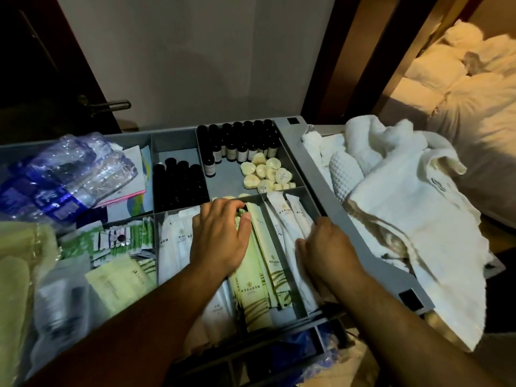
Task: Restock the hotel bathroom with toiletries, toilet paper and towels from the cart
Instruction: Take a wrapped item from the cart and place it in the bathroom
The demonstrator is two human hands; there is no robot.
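Note:
The grey cart tray (329, 188) has several compartments of toiletries. My left hand (220, 236) lies on the long pale-green sachets (259, 283) in the front middle compartment, its fingertips curled over their far ends. My right hand (326, 247) reaches into the compartment of long white sachets (284, 219) on the right, fingers tucked down among them; what it holds is hidden. Small dark bottles (243, 141) and round wrapped soaps (265, 171) fill the back compartment. White towels (396, 196) are heaped on the cart's right side.
Shrink-wrapped water bottles (64, 177) lie at the back left over leaflets. Small green-and-white packets (111, 238) and pale pouches (117, 280) fill the left front. More dark bottles (178, 182) stand mid-tray. A dark door with a handle (109, 104) is behind; bundled white linen (474, 88) lies far right.

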